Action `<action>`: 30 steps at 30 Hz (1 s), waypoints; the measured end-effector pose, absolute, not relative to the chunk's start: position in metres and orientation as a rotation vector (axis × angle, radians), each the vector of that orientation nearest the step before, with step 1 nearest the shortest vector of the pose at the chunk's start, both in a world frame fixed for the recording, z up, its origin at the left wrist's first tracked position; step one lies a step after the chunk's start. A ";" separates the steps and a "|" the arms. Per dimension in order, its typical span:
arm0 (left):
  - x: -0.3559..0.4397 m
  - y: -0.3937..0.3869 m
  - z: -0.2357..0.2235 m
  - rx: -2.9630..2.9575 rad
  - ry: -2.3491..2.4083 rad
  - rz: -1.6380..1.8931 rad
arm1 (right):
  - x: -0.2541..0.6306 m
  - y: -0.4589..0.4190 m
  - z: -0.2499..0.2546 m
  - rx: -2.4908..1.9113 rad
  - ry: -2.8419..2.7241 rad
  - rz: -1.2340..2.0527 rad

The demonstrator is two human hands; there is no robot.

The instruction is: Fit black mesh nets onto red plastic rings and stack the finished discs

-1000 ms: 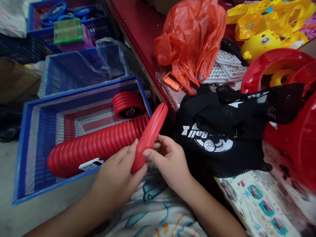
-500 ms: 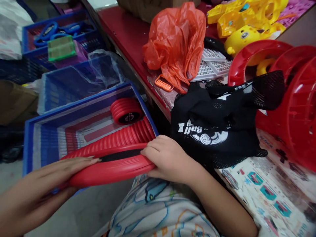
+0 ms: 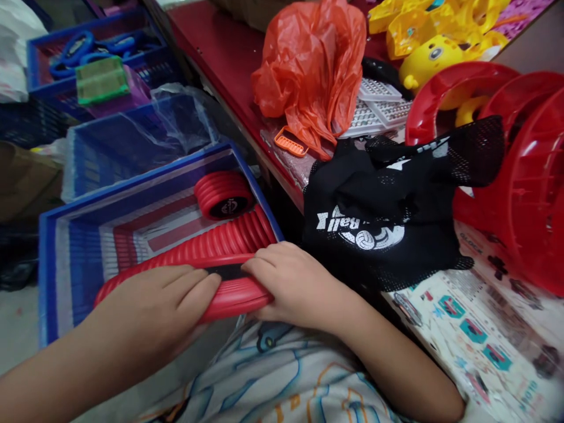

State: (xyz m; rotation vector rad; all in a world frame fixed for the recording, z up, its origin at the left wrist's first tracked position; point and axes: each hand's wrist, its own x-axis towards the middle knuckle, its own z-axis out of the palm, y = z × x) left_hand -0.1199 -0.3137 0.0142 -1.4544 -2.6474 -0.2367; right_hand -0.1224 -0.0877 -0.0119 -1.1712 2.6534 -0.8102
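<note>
Both hands hold a red rounded plastic piece (image 3: 238,298) with a black strip along its middle, tilted edge-on in front of my body; I cannot make out its exact kind. My right hand (image 3: 291,282) grips its right end, fingers over the top. Over its left part lies my left hand (image 3: 154,308), fingers curled down beside the black strip, hiding much of that side. Just behind, a blue basket (image 3: 48,264) holds a leaning row of red discs (image 3: 211,238) and a short stack of red discs (image 3: 224,195) with a black printed face.
On the red table to the right are a black printed mesh cloth (image 3: 352,205), an orange plastic bag (image 3: 308,70), red plastic hoops (image 3: 529,176), yellow toy parts (image 3: 434,61) and a printed box (image 3: 476,329). More blue baskets (image 3: 106,141) stand at the left.
My left hand has moved right along the red piece and turned, its fingers now curled over the top near the middle. The right hand keeps its hold on the right end.
</note>
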 end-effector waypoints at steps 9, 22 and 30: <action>-0.101 -0.323 0.000 -1.409 -2.858 -0.153 | -0.119 -0.096 -0.027 -1.239 2.566 -0.678; -0.109 -0.316 0.007 -1.599 -2.827 0.206 | -0.110 -0.092 -0.033 -1.189 2.645 -0.679; -0.104 -0.312 0.009 -1.470 -3.154 0.305 | -0.113 -0.094 -0.041 -1.252 2.734 -0.562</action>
